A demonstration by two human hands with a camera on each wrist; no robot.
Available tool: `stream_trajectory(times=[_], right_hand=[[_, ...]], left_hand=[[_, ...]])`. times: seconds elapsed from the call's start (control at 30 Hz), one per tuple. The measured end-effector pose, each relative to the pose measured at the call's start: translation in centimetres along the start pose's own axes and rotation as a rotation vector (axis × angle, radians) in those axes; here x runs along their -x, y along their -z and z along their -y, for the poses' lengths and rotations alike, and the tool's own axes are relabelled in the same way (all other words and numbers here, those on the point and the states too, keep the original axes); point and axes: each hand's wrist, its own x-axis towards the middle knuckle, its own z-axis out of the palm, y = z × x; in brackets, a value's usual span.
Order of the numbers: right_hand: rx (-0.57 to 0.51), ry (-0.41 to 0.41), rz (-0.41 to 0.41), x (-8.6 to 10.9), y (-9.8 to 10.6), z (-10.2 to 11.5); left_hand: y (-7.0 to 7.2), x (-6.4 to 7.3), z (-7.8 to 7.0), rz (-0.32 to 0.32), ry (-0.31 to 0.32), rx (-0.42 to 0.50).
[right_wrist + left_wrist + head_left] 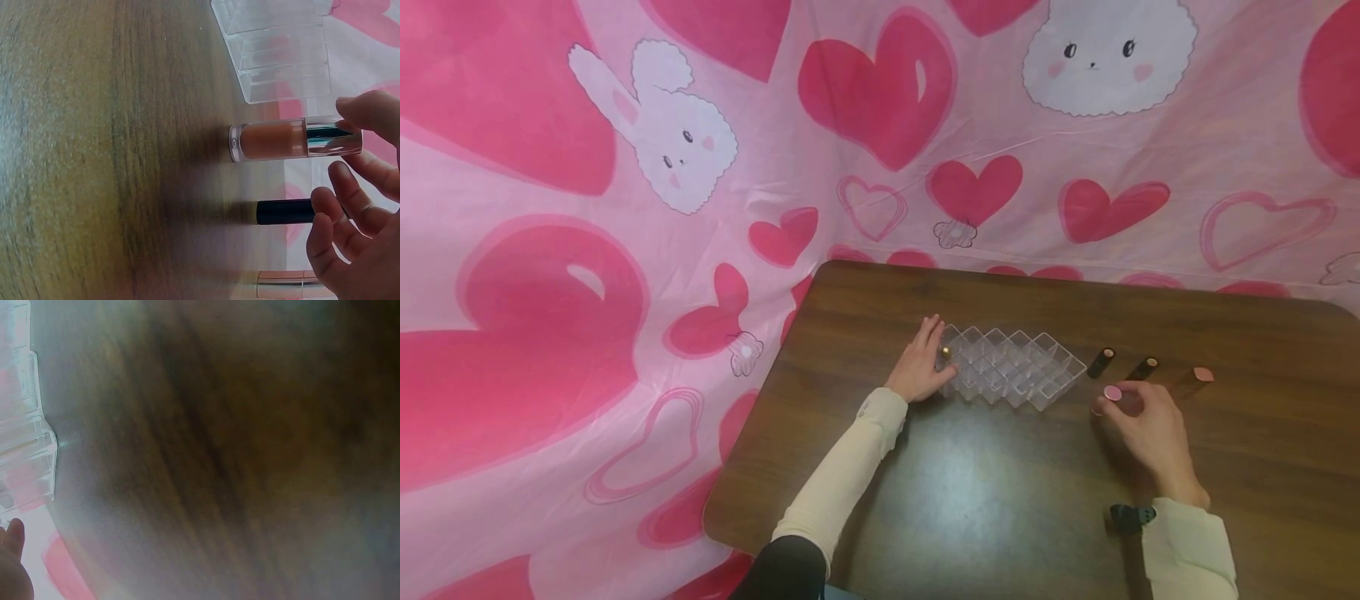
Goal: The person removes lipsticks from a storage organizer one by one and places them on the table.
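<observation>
My right hand [1150, 425] pinches the shiny metallic cap of a lip gloss tube [275, 140] between thumb and index finger. The tube is upright, with a peach-brown body; whether its base touches the table I cannot tell. A clear plastic organizer [1043, 403] with diamond-shaped compartments lies left of that hand. At its left end rests my left hand [919, 367], fingers extended along the far side and thumb toward the near side. Beside those fingers a gold-topped item [946, 352] stands in a compartment. In the left wrist view only the thumb [14, 540] shows.
Two black tubes, one left [1102, 362] and one right [1145, 367], stand beyond my right hand. A peach-coloured tube [1202, 376] is farther right. The wooden table [970, 492] meets a pink heart-patterned cloth [880, 208] at the back and left.
</observation>
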Motion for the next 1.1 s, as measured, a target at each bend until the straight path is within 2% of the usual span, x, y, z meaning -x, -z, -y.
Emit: stream_trajectory(times=[0.27,0.57,0.8,1.1], right_hand=[[0.001,0.029,-0.016,-0.3,-0.1,-0.1],[-0.013,0.107,-0.103,-1.0,0.1,0.6],[-0.012,0.130,-0.095,-1.8,0.5,2.0],[-0.011,0.252,-0.074,-2.9,-1.8,4.5]], left_hand=[[0.0,0.0,0.1,0.005,-0.002,0.004],[0.2,0.0,0.1,0.008,-0.010,-0.006],[-0.1,-0.1,0.2,-0.004,-0.020,-0.010],[0.0,0.0,0.3,0.000,-0.034,-0.001]])
